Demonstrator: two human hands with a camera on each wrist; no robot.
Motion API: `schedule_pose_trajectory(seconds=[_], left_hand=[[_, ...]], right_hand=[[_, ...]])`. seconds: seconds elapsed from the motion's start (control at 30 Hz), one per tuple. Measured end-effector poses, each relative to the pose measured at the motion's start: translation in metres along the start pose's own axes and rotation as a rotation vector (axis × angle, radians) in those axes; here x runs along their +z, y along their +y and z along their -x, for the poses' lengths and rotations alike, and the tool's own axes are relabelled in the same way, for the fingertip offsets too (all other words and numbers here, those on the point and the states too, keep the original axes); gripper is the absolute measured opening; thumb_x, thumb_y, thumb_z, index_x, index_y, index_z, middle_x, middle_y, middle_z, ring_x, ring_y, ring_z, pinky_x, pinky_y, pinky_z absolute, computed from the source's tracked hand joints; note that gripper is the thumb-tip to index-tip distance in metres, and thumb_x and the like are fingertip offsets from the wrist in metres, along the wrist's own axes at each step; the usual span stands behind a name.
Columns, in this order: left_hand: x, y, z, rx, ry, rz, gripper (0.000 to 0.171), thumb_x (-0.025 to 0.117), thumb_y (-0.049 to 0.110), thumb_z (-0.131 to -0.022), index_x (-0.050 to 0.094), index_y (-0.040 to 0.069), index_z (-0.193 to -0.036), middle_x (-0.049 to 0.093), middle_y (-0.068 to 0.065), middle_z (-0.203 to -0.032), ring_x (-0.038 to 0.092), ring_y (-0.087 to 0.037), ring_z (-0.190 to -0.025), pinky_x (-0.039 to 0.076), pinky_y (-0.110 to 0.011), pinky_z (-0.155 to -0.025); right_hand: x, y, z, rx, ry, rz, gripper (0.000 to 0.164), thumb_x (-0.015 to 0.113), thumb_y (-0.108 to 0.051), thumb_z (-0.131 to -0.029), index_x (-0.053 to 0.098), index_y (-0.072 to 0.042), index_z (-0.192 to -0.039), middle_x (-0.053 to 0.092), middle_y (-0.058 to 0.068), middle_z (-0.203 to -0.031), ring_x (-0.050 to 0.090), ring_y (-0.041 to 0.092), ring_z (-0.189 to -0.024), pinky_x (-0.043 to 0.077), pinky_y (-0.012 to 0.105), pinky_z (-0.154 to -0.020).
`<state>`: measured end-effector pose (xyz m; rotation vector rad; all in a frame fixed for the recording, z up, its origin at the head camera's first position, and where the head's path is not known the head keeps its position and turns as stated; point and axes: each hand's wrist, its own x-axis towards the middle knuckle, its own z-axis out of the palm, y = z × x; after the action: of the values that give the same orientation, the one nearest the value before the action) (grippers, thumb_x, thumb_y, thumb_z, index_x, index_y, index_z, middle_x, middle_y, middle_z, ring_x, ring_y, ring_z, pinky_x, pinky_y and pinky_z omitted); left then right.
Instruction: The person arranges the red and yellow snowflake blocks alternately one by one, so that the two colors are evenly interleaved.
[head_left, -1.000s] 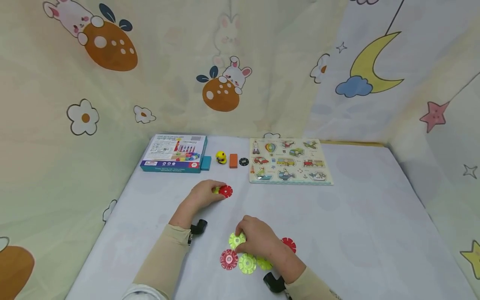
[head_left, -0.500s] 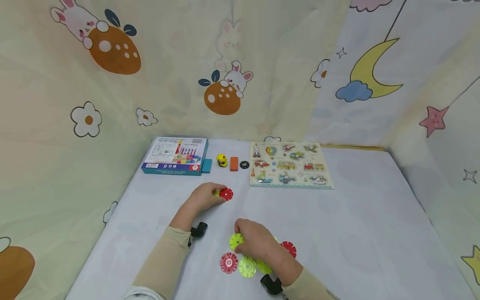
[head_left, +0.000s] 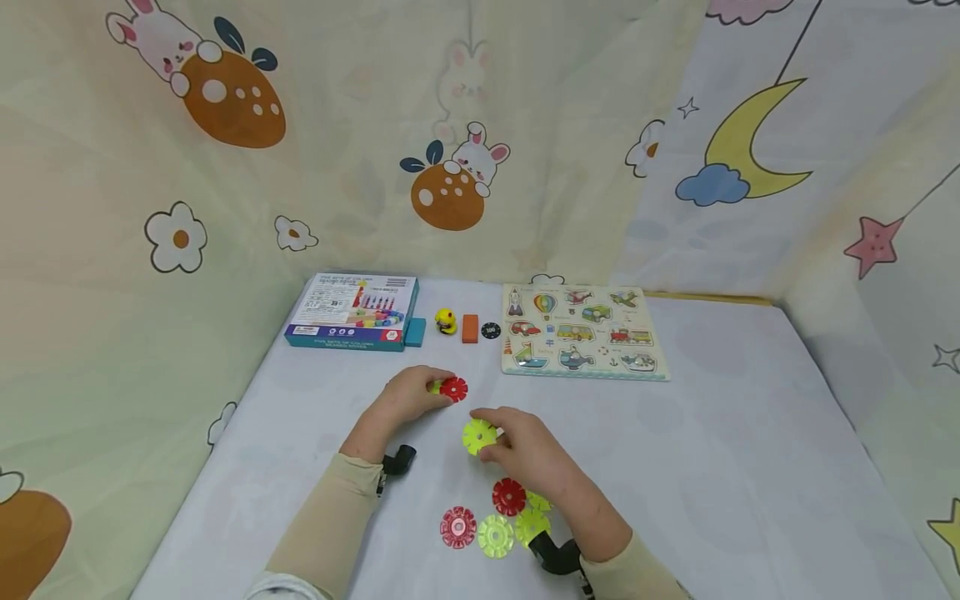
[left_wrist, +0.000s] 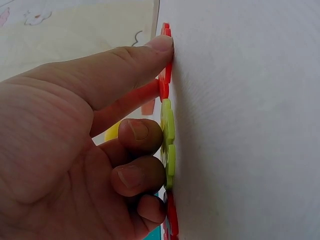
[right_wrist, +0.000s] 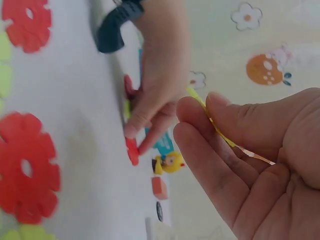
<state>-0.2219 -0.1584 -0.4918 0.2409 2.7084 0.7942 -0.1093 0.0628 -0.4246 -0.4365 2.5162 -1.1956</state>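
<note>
1. My right grip (head_left: 525, 446) pinches a yellow-green, notched, round plastic disc (head_left: 479, 437) between thumb and fingers, raised off the white desk (head_left: 735, 467).
2. I judge the disc light, thin and stiff, perhaps slippery; its rim seems best to hold.
3. My right forearm slants inward behind that grip.
4. Ahead and left of it, my left grip (head_left: 411, 392) holds a red notched plastic disc (head_left: 453, 389) by its edges, low at the desk, lower fingers curled beside a second yellow-green disc (left_wrist: 169, 145).
</note>
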Motion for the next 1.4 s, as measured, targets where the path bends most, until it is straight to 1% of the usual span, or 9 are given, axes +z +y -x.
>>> schedule_pose_trajectory(seconds=[0.1, 0.27, 0.4, 0.57, 0.73, 0.83, 0.97, 1.23, 1.4], left_hand=[[0.000, 0.001, 0.000, -0.002, 0.000, -0.004, 0.051, 0.076, 0.038, -0.078, 0.062, 0.031, -0.126, 0.058, 0.000, -0.124, 0.048, -0.022, -0.114, 0.045, -0.046, -0.090], [0.000, 0.005, 0.001, -0.019, -0.009, -0.019, 0.052, 0.076, 0.038, -0.078, 0.061, 0.030, -0.127, 0.057, 0.000, -0.124, 0.048, -0.022, -0.114, 0.044, -0.047, -0.091], [0.001, 0.007, 0.002, -0.020, -0.027, -0.052, 0.052, 0.074, 0.038, -0.080, 0.060, 0.030, -0.129, 0.057, 0.000, -0.125, 0.048, -0.021, -0.114, 0.043, -0.046, -0.092], [0.002, 0.012, 0.003, -0.015, -0.052, -0.059, 0.052, 0.074, 0.037, -0.081, 0.059, 0.029, -0.130, 0.057, -0.001, -0.123, 0.048, -0.022, -0.113, 0.044, -0.046, -0.091], [0.003, 0.016, 0.004, -0.007, -0.052, -0.107, 0.052, 0.073, 0.038, -0.081, 0.058, 0.028, -0.130, 0.058, -0.002, -0.120, 0.049, -0.021, -0.111, 0.045, -0.044, -0.088], [0.004, 0.017, 0.006, -0.011, -0.047, -0.141, 0.053, 0.073, 0.039, -0.081, 0.058, 0.029, -0.131, 0.058, -0.002, -0.119, 0.050, -0.021, -0.109, 0.046, -0.043, -0.088], [0.002, 0.019, 0.008, -0.015, -0.040, -0.160, 0.053, 0.073, 0.038, -0.081, 0.058, 0.028, -0.131, 0.058, -0.003, -0.115, 0.051, -0.021, -0.105, 0.047, -0.043, -0.086], [-0.001, 0.023, 0.006, 0.001, -0.038, -0.174, 0.056, 0.073, 0.038, -0.081, 0.056, 0.025, -0.132, 0.057, -0.002, -0.117, 0.050, -0.021, -0.107, 0.045, -0.043, -0.089], [0.002, 0.034, -0.001, 0.041, -0.035, -0.136, 0.057, 0.074, 0.036, -0.080, 0.056, 0.023, -0.132, 0.058, -0.002, -0.122, 0.050, -0.022, -0.111, 0.043, -0.044, -0.093]], right_hand=[[-0.010, 0.002, -0.009, 0.011, 0.042, 0.027, 0.056, 0.073, -0.012, -0.083, 0.053, -0.022, -0.134, 0.057, -0.003, -0.114, 0.056, 0.012, -0.079, 0.050, 0.024, -0.064], [-0.018, 0.014, -0.035, 0.100, 0.126, 0.064, 0.054, 0.073, -0.012, -0.082, 0.056, -0.015, -0.132, 0.060, -0.001, -0.108, 0.055, 0.016, -0.083, 0.049, 0.027, -0.068], [-0.017, 0.032, -0.058, 0.161, 0.181, 0.141, 0.053, 0.076, -0.017, -0.080, 0.058, -0.010, -0.129, 0.061, 0.001, -0.104, 0.054, 0.017, -0.085, 0.048, 0.032, -0.076], [-0.006, 0.049, -0.077, 0.198, 0.172, 0.243, 0.055, 0.077, -0.027, -0.079, 0.058, -0.010, -0.127, 0.063, 0.003, -0.104, 0.054, 0.017, -0.086, 0.046, 0.035, -0.080], [0.003, 0.056, -0.083, 0.195, 0.178, 0.265, 0.058, 0.077, -0.035, -0.077, 0.058, -0.012, -0.127, 0.062, 0.003, -0.115, 0.054, 0.018, -0.094, 0.045, 0.038, -0.085], [0.004, 0.057, -0.083, 0.218, 0.183, 0.247, 0.053, 0.077, -0.032, -0.079, 0.058, -0.011, -0.124, 0.063, 0.004, -0.099, 0.055, 0.018, -0.086, 0.047, 0.036, -0.076], [0.003, 0.059, -0.083, 0.236, 0.185, 0.216, 0.036, 0.073, -0.024, -0.083, 0.062, -0.009, -0.114, 0.055, 0.003, -0.076, 0.050, 0.018, -0.068, 0.042, 0.031, -0.059], [-0.001, 0.059, -0.087, 0.200, 0.185, 0.161, 0.028, 0.072, -0.022, -0.083, 0.065, -0.010, -0.108, 0.052, 0.003, -0.071, 0.047, 0.016, -0.063, 0.038, 0.029, -0.054], [-0.001, 0.060, -0.089, 0.196, 0.187, 0.145, 0.026, 0.071, -0.022, -0.084, 0.065, -0.012, -0.107, 0.052, 0.003, -0.074, 0.047, 0.016, -0.065, 0.038, 0.030, -0.056]])
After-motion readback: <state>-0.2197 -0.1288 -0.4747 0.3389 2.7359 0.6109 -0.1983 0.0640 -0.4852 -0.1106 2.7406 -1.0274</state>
